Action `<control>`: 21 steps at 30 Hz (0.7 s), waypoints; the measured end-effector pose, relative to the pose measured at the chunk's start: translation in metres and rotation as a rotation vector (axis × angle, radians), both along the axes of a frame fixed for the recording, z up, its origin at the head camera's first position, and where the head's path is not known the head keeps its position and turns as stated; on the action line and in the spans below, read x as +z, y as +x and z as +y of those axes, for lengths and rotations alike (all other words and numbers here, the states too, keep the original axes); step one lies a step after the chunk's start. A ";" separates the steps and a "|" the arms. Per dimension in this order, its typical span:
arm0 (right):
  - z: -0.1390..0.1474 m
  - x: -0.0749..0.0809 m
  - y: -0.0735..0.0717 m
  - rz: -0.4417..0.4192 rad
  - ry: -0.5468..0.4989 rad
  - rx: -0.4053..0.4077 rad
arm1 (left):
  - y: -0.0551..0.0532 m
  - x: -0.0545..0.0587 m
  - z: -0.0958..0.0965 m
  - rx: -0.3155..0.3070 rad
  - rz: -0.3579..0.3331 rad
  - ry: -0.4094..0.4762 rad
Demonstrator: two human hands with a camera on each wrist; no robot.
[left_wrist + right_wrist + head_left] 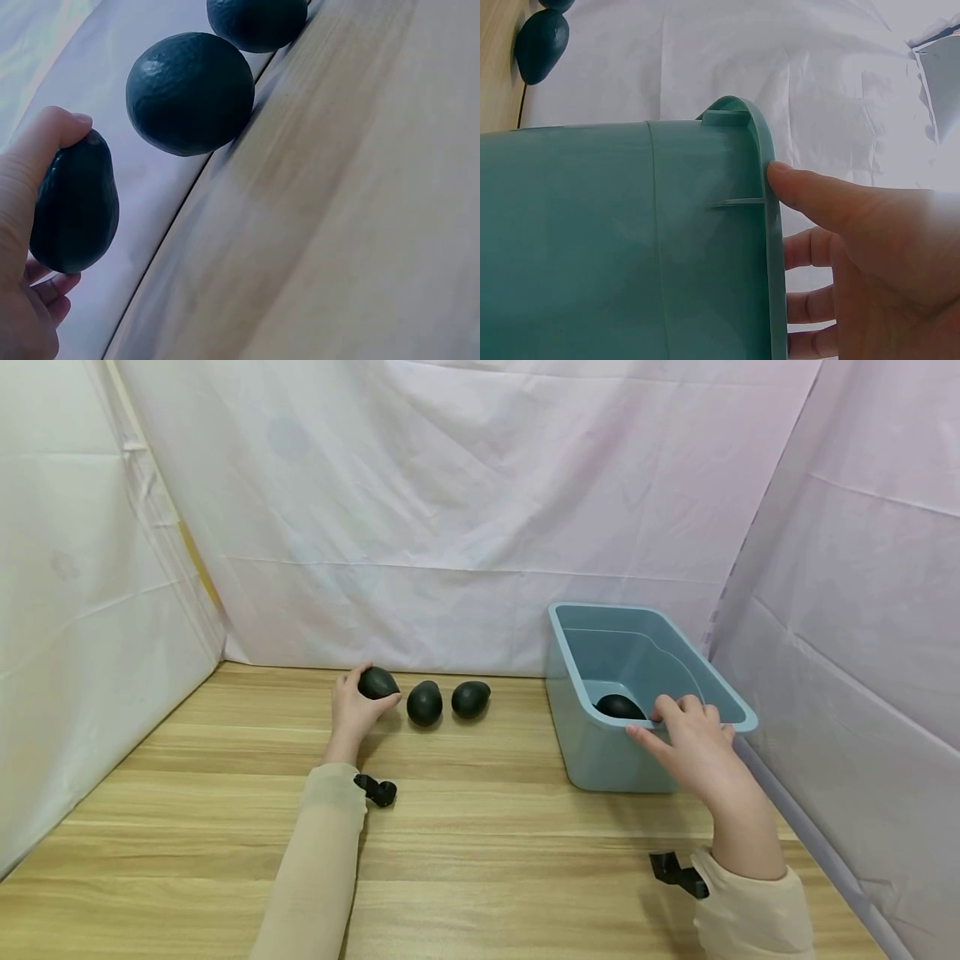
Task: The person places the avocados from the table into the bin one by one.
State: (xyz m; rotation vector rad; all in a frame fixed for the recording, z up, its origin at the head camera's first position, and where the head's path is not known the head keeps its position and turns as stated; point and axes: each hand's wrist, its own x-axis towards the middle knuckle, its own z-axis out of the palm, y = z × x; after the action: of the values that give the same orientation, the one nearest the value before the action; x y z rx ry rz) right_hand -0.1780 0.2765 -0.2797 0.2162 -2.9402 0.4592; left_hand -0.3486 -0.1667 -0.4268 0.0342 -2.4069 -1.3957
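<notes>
At the back left of the table, my left hand (354, 708) holds a dark avocado (377, 683) between thumb and fingers. The left wrist view shows this avocado (75, 204) with the thumb over its narrow end and fingertips under the other end. Two more avocados stand in a row to its right, a nearer one (424, 703) and a farther one (470, 699). My right hand (693, 747) grips the near rim of a blue-green plastic bin (611, 756), thumb at the lip and fingers over it. Inside the bin lies another avocado (620, 707), partly hidden by the rim.
The wooden table (480, 860) runs up to a pale cloth backdrop (450, 510). Cloth walls stand at the left and right sides, the right one close beside the bin. Black camera mounts sit on both wrists.
</notes>
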 end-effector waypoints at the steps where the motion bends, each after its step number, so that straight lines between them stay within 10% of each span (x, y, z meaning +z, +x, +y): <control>1: 0.000 0.000 0.000 0.000 0.000 0.000 | 0.000 0.001 0.000 0.002 0.005 -0.003; 21: -0.002 0.000 0.001 -0.005 -0.004 -0.005 | 0.003 0.025 0.007 0.047 0.074 -0.090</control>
State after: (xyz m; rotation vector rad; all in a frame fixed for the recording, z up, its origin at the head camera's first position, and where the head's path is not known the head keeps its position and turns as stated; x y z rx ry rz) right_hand -0.1769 0.2747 -0.2798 0.2074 -2.9440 0.4656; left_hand -0.3456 -0.1596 -0.4019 0.0162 -2.3891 -1.2447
